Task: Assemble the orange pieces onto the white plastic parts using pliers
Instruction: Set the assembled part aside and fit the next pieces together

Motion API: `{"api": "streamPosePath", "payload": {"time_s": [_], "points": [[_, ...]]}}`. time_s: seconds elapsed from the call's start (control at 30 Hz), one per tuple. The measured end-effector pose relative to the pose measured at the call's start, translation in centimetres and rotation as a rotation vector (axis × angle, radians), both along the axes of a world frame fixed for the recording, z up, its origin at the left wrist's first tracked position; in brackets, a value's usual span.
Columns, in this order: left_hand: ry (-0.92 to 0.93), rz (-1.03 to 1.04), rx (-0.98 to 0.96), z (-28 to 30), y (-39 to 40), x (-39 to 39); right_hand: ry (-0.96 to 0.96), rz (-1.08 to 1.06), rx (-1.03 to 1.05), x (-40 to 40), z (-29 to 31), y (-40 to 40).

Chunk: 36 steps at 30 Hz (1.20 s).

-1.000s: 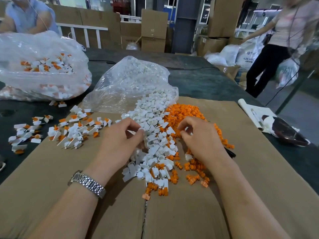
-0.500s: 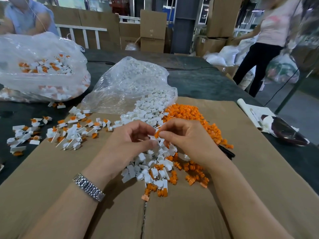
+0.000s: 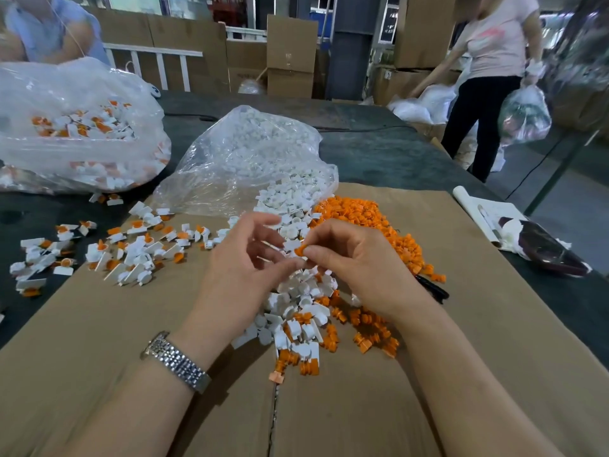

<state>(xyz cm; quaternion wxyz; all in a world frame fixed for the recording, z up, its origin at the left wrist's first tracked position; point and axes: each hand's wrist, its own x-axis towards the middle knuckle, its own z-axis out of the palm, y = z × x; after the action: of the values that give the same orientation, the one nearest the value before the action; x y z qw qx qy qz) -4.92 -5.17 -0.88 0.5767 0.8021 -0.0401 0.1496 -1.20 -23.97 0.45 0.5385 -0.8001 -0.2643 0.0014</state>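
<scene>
Both hands have lifted off the pile to frame centre | right hand (image 3: 359, 272) pinches orange piece (image 3: 300, 250) | left hand (image 3: 244, 268) pinches white part (image 3: 291, 244) beside it | I judge both light, stiff, slippery: grip by edges | pliers (image 3: 432, 286) idle, right of centre.

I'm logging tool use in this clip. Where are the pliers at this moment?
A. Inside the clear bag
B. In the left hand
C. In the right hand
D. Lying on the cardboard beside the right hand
D: the pliers lie on the cardboard, while the right hand pinches an orange piece.
</scene>
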Motion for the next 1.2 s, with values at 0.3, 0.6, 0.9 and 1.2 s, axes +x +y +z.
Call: {"api": "streamPosePath", "payload": {"time_s": [0.3,0.6,0.9,1.2], "points": [[-0.191,0.098,0.251,-0.7,-0.3,0.0,-0.050,-0.086,-0.082,-0.3,-0.3,0.6],[0.199,-0.217,-0.435,0.7,1.0,-0.2,-0.093,-0.132,-0.102,-0.2,-0.2,0.3],[0.145,-0.173,-0.352,0.1,0.7,0.2,0.110,-0.105,0.008,-0.4,0.0,0.5],[0.262,-0.316,-0.685,0.2,1.1,0.6,-0.064,-0.049,0.072,-0.6,0.5,0.4]]}}
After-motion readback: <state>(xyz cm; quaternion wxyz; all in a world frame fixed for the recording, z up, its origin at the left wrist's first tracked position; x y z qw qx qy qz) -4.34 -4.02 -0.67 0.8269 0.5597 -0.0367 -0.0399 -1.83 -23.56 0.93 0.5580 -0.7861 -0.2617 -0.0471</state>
